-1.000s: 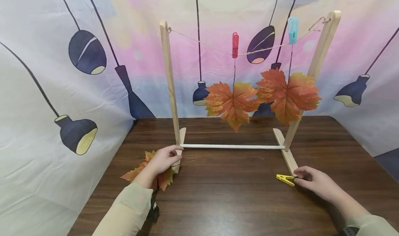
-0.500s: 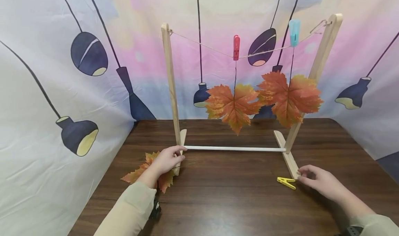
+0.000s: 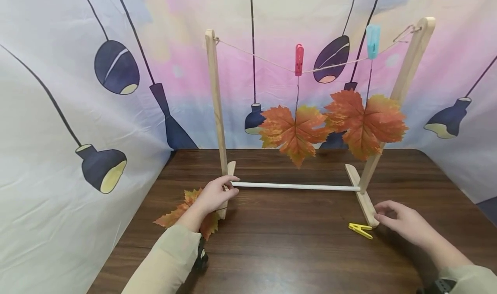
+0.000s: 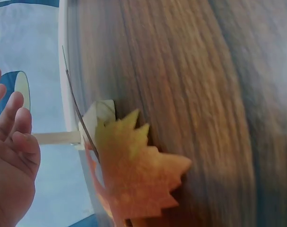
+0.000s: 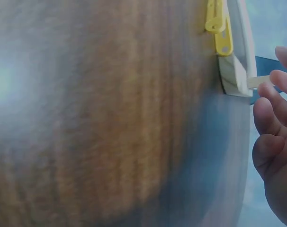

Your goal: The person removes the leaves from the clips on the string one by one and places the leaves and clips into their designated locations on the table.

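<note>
In the head view my left hand [image 3: 212, 197] hovers by the left foot of a wooden rack [image 3: 218, 108]. Below it, an orange-yellow artificial maple leaf [image 3: 176, 212] lies on the table, partly hidden by the hand and wrist. The left wrist view shows that leaf [image 4: 139, 175] with its thin dark stem, apart from loosely bent fingers that hold nothing. My right hand [image 3: 404, 223] is beside the front end of the rack's right foot [image 3: 366, 205], its fingers loosely bent around nothing. A yellow clothespin [image 3: 361, 230] lies on the table just left of that foot's tip.
A string [image 3: 256, 57] spans the rack's posts. A red clothespin [image 3: 298, 60] and a blue clothespin [image 3: 373, 42] on it each hang an orange leaf by its stem. A white rod [image 3: 295, 186] joins the feet low down. Behind the wooden table [image 3: 287, 251] is a printed cloth.
My right hand has come away from the yellow clothespin, which it was touching a second ago. The left hand has shifted slightly right over the rack's left foot. The view has drifted a little.
</note>
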Available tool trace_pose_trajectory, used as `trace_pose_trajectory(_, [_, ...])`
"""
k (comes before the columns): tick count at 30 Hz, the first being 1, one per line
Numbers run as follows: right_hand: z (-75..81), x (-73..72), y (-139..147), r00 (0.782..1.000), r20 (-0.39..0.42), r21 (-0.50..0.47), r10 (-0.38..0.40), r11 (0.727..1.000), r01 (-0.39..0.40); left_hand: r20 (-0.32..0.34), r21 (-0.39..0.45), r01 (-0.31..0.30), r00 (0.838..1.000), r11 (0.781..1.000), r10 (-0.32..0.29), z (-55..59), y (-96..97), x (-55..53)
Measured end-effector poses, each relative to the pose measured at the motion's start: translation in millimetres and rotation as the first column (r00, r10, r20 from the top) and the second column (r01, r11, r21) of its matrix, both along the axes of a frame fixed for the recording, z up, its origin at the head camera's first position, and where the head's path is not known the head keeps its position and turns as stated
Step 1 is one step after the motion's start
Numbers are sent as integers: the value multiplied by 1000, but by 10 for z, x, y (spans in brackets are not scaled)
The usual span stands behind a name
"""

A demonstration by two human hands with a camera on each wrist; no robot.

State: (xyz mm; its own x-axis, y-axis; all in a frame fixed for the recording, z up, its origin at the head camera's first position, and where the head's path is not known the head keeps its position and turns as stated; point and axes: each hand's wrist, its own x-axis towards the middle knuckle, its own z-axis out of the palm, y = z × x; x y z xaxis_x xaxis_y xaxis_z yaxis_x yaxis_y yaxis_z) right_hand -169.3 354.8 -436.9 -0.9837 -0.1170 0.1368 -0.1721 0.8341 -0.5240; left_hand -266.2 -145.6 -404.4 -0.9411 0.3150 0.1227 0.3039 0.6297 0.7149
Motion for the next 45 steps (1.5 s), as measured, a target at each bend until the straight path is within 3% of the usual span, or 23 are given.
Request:
trace_pose_trajectory(7, [78,-9,14,1000,-12,-2,-5,1000,5,-6,56,47,999,997,-47,23,106,-23])
trace_pose_trajectory(13, [159,-13,-3,1000,-7,-20,-8,1000,8,-17,53,54,998,997,-53,47,117,-25])
trace_pose_trajectory(20, [285,-37,-35,1000,-15,-40,-9,999,9,-55,39,41,998,998,-38,99,97,-32])
trace_pose_trajectory(26, [364,-38,-55,1000,-14,-30,-16,999,15,-27,34,26,999,999,-25,104,83,-18])
trace_pose_trajectory(35, [362,17,-33,1000,-19,-72,-21,997,20,-15,44,13,1000,999,-12,132,135,-8])
trace_pose_trajectory(45, [415,-19,-64,1000,-13,-99,-26,995,25,0,55,-1,1000,998,1,209,111,5])
